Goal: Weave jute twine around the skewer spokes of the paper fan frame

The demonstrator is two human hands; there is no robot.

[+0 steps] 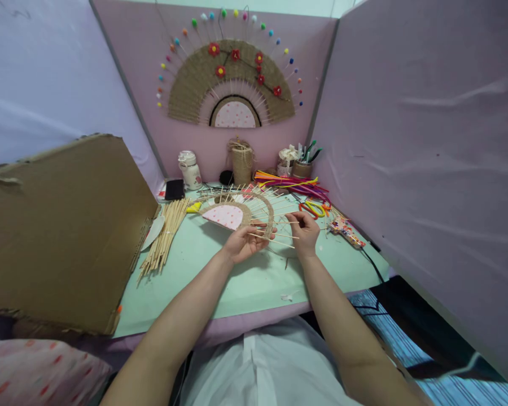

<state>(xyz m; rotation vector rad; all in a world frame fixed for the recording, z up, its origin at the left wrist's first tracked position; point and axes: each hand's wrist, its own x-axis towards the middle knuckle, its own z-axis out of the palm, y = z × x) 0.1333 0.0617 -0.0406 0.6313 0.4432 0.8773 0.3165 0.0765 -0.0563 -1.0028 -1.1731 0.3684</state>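
Observation:
A half-round fan frame of thin sticks, with bands of twine woven across them, is held over the table. At its centre lies a white half-circle with pink dots. My left hand is palm up under the frame's right side, its fingers closed around the woven band and sticks. Close by on the right, my right hand pinches what looks like a thin strand of twine beside the stick tips; the fingers partly hide it. A faint loose strand curves over the table below the hands.
Loose sticks and a large cardboard sheet are at left. Behind stand a white jar, a twine roll and colourful pipe cleaners. Scissors and a patterned glue gun lie right. A finished fan hangs on the wall.

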